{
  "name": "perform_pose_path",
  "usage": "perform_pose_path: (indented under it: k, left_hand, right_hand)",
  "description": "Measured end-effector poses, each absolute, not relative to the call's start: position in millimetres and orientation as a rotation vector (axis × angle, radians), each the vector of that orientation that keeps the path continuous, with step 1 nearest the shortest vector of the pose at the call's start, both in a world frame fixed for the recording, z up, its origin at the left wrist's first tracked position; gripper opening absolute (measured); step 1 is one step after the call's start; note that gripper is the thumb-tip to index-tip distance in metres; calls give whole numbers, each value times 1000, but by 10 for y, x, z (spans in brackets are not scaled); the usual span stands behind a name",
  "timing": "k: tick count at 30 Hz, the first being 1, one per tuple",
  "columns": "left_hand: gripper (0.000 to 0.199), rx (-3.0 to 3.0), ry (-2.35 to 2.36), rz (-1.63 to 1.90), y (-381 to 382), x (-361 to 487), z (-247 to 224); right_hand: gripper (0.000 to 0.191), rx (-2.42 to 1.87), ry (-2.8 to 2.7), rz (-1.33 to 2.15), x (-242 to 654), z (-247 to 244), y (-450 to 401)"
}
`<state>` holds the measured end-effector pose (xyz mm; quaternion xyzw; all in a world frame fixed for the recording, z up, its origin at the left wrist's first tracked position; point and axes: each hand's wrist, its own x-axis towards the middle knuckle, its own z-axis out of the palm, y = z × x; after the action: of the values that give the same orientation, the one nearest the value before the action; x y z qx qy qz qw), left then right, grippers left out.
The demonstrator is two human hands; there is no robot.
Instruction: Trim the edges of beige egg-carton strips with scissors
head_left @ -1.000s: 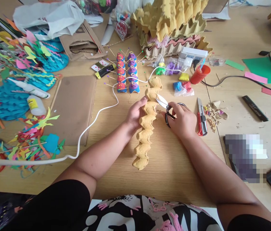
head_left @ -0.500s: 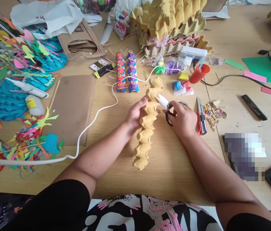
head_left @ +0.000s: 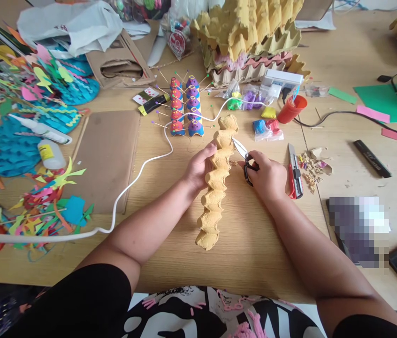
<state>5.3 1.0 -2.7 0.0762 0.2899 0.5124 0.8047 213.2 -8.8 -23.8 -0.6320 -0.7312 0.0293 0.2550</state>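
Observation:
My left hand [head_left: 200, 165] grips the left side of a long, bumpy yellow egg-carton strip [head_left: 216, 188], thumb on its upper part and the other fingers hidden beneath. The strip runs lengthwise away from me, above the wooden table. In my right hand [head_left: 268, 176] is a pair of scissors [head_left: 242, 149] with black handles, its blades pointing up and left. Their tips are at the strip's right edge, near the second bump from the far end. Whether the tips touch the carton I cannot tell.
Painted red and purple carton caterpillars [head_left: 186, 105] stand beyond the strip, crossed by a white cable [head_left: 142, 171]. A box cutter [head_left: 294, 171] lies right of my hand, beside scraps [head_left: 313, 171]. Egg trays [head_left: 248, 33] are stacked behind. Coloured paper pieces [head_left: 49, 202] litter the left.
The scissors have drawn back slightly to the right; their blades, which overlapped the strip, now reach only its edge. The blades look closer together. My left hand keeps its hold.

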Motion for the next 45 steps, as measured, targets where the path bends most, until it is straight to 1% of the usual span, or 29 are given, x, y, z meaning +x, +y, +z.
perform_pose_path:
  k: [5,9,12,16,20,25,33,38,45]
  left_hand:
    - [6,197,597,1123,27,34,-69]
    - [7,142,604,1126,37,31,-49]
    - [10,140,599,1105,34,36,-10]
    - [6,176,645,1098,23,38,8]
    - [10,213,663,1098,22,33,-13]
    - [4,211,669,1107,35,18,-57]
    - [15,208,598,1120,34,15,-47]
    - [9,162,629,1118,38,17,-45]
    - [11,197,652,1129,40,21,-49]
  right_hand:
    - [33,-1658,-1983,192,2135,-215,-103]
    - [25,-1536,-2065,125,2127,-192,-104]
    - [24,-1557,-2061,72,2134,-213,-84]
    - [26,-1524,-2066,33,2145,-246,-67]
    - [33,-1449,-2098,66,2151,-258,-59]
    - [37,-1450,-2124,117,2167,-252,-67]
    - [40,-1488,-2194,65,2184,-213,-104]
    - [44,-1524,-2218,37,2181,-193,-117]
    - [47,-1620,-2210,71,2164,-175,-138]
